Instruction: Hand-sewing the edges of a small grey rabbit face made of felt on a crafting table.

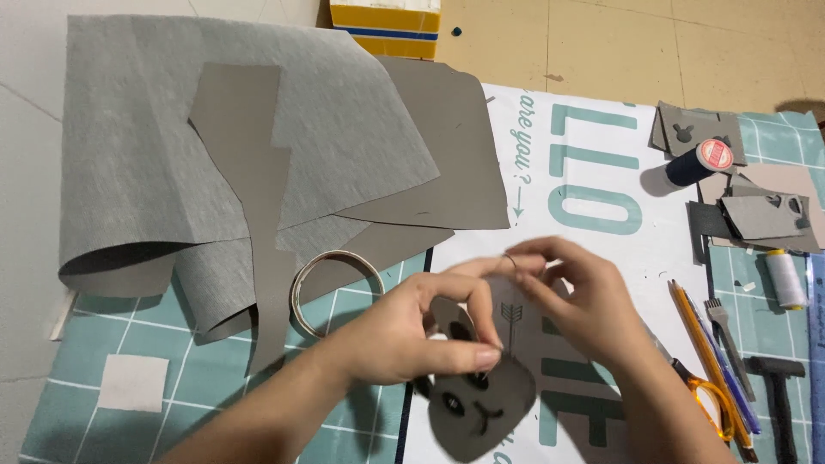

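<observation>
My left hand (412, 331) pinches grey felt animal-face piece (481, 404); right hand (576, 301) fingers pinched together above it, contents unclear.

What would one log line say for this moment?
left hand: holds grey felt face | right hand: pinches small ring above it | nearby: tape roll, scissors
</observation>
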